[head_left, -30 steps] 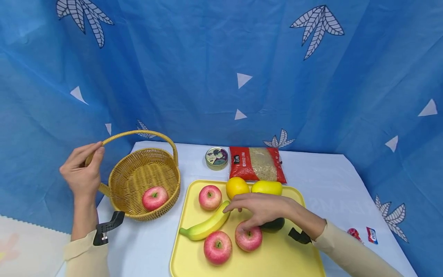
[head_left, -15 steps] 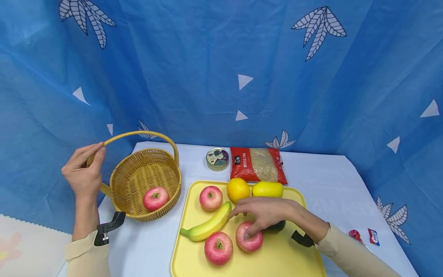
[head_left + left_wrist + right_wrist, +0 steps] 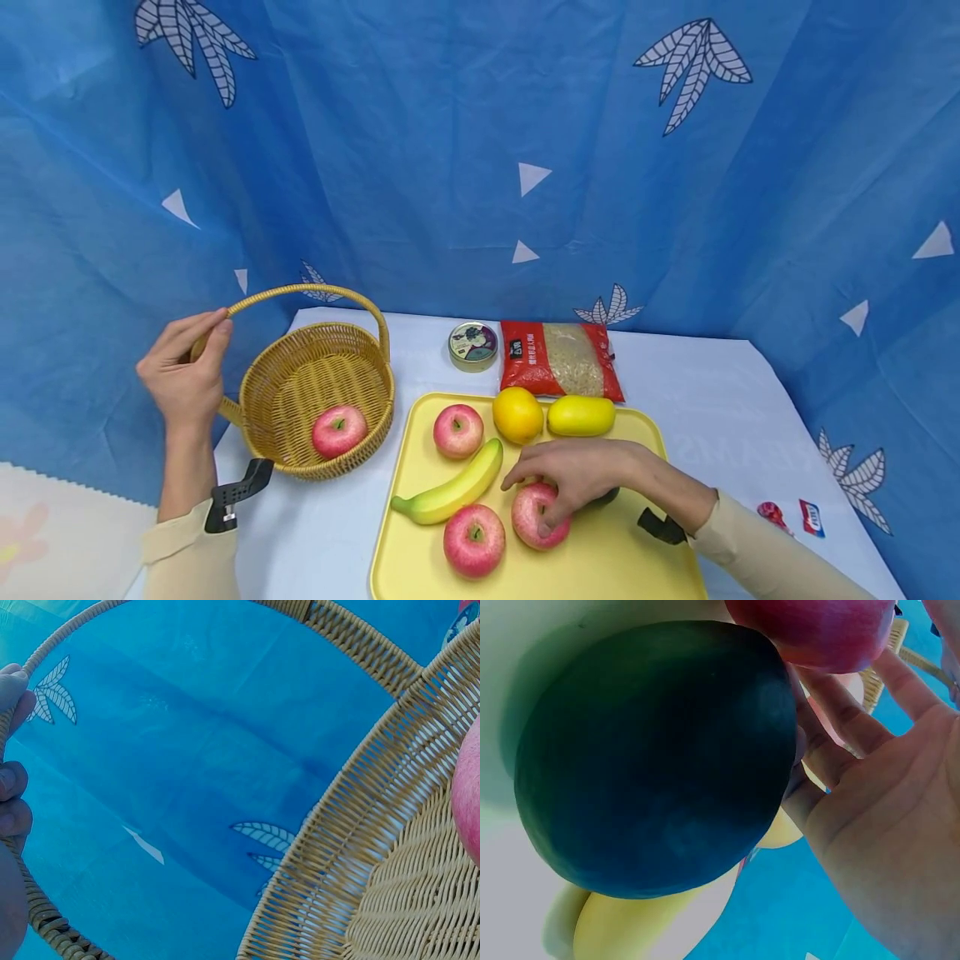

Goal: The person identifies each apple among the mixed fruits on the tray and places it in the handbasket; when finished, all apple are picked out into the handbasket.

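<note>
My left hand (image 3: 183, 371) grips the arched handle (image 3: 322, 289) of a wicker basket (image 3: 300, 387), thumb and fingers wrapped round it. A pink-red apple (image 3: 339, 431) lies inside the basket. Over the yellow tray (image 3: 630, 567), my right hand (image 3: 581, 468) holds another apple (image 3: 529, 512), thumb on its near side and fingers curled over the far side. Just left of it sit a third apple (image 3: 474, 542) and a banana (image 3: 450, 493). A dark green, avocado-like fruit (image 3: 656, 757) lies beside the right palm, mostly hidden under the hand in the head view.
At the tray's back are an apple (image 3: 457, 431), an orange (image 3: 517, 414) and a long yellow fruit (image 3: 581, 416). Behind them stand a round tin (image 3: 472, 347) and a red bag (image 3: 558, 358) of dry food. Small wrappers (image 3: 812, 518) lie at the right.
My right hand has lowered toward the near side, its thumb sliding down the apple's front and its fingers closing round it. The left hand still holds the basket handle.
</note>
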